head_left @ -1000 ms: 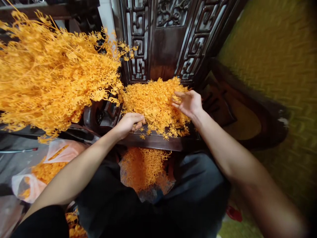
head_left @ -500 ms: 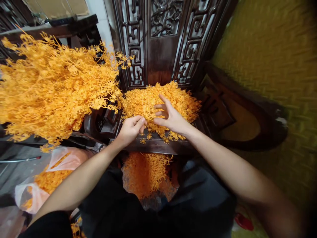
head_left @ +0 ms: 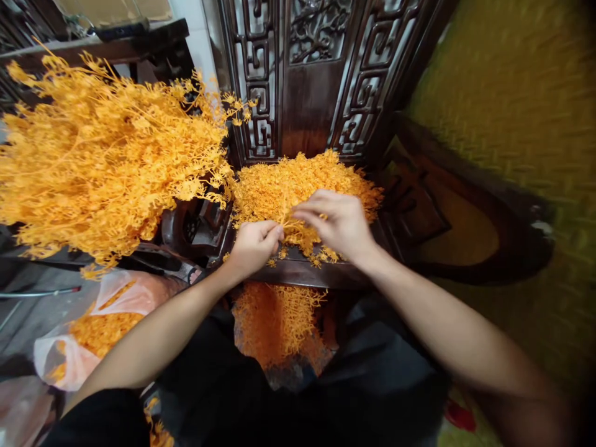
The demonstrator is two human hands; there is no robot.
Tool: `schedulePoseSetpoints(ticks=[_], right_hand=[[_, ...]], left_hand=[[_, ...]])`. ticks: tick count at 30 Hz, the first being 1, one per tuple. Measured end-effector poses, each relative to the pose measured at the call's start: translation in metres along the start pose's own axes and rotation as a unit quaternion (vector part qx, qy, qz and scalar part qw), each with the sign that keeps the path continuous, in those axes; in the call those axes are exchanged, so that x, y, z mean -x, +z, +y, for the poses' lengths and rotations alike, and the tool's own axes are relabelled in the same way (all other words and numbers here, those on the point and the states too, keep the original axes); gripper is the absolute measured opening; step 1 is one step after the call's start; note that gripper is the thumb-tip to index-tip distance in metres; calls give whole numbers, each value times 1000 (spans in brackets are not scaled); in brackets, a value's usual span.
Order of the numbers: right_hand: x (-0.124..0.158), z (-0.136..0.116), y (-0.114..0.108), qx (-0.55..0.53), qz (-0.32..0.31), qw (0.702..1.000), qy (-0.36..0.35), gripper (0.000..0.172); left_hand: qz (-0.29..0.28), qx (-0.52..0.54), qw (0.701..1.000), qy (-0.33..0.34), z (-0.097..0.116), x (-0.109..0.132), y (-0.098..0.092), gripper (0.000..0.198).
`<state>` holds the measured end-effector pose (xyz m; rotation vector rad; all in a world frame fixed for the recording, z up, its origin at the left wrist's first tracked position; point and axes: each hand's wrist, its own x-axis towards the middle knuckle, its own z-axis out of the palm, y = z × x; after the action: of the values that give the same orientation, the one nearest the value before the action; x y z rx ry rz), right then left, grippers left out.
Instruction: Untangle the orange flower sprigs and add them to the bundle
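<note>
My left hand (head_left: pixel 256 245) is closed, thumb pressed against the index finger, on the thin stem end of a yellow plastic sprig (head_left: pixel 285 216). Close on its right, my right hand (head_left: pixel 339 225) brings thumb and fingers together in a pinch at the same sprig; its fingertips are slightly blurred. Behind and below both hands lies a heap of yellow plastic sprigs (head_left: pixel 302 174) on a dark wooden seat (head_left: pixel 307 273). A few loose pieces lie near its front edge. The sprig blends into the heap, so its full outline is hard to make out.
A large bunch of yellow sprigs (head_left: pixel 112 149) rests on dark furniture at left. Below it, a plastic bag (head_left: pixel 60 366) holds more yellow pieces. Another bag of sprigs (head_left: pixel 279 323) stands between my legs. A carved chair back (head_left: pixel 310 105) rises behind the heap, with a curved armrest (head_left: pixel 512 248) at right.
My right hand has turned over and closed from spread fingers into a pinch at the sprig. My left hand keeps its grip. The whole view has shifted slightly.
</note>
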<state>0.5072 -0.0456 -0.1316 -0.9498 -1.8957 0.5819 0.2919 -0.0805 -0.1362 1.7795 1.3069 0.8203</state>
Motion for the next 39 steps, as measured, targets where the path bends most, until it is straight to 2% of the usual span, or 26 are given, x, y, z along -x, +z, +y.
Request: schedulePoseSetpoints(ticks=[2, 3, 4, 5, 7, 10, 13, 16, 19, 20, 22, 24, 26, 28, 33, 35, 38, 39], right_hand=[[-7, 15, -23, -48, 118, 989, 74, 10], [-10, 24, -33, -82, 185, 974, 106, 9], [-11, 34, -42, -120, 236, 955, 133, 7], [-11, 42, -47, -157, 260, 939, 159, 4], [-9, 56, -45, -218, 232, 924, 214, 3], [-11, 69, -21, -261, 145, 917, 264, 10], [-23, 82, 2, -249, 160, 917, 267, 15], [-34, 90, 9, -203, 158, 923, 285, 22], [-33, 79, 7, -185, 124, 938, 266, 27], [-30, 72, 5, -185, 102, 944, 253, 33], [-24, 54, 3, -180, 29, 958, 222, 44], [-19, 41, 1, -152, -46, 967, 198, 45], [-18, 39, -4, -125, -80, 971, 189, 41], [-19, 49, -13, -144, -51, 965, 212, 39], [-21, 95, -33, -261, 151, 899, 316, 32], [-19, 103, -30, -234, 144, 906, 323, 30], [-13, 91, -16, -149, 68, 944, 286, 57], [-11, 83, -10, -152, 38, 950, 272, 60]], left_hand=[[-7, 78, 996, -34, -6, 4, -7, 32], [-4, 116, 992, -46, -10, 5, -11, 32], [-1, 151, 987, -54, -14, 7, -14, 33], [-4, 181, 982, -59, -18, 9, -17, 33], [-26, 226, 972, -59, -22, 10, -20, 33], [-65, 261, 962, -50, -23, 10, -16, 32], [-76, 268, 959, -48, -24, 8, -8, 33], [-87, 248, 964, -48, -23, 5, -2, 37], [-102, 215, 970, -43, -19, 2, 0, 40], [-104, 205, 972, -41, -17, 1, 0, 40], [-107, 186, 976, -33, -13, -1, 1, 39], [-110, 175, 978, -25, -10, 1, 1, 38], [-110, 180, 977, -20, -9, 4, -1, 38], [-111, 201, 973, -20, -8, 10, -5, 39], [-92, 251, 962, -53, -9, 20, -22, 37], [-76, 251, 964, -48, -12, 19, -24, 35], [-62, 263, 962, -34, -17, 15, -19, 33], [-65, 267, 961, -31, -18, 13, -17, 32]])
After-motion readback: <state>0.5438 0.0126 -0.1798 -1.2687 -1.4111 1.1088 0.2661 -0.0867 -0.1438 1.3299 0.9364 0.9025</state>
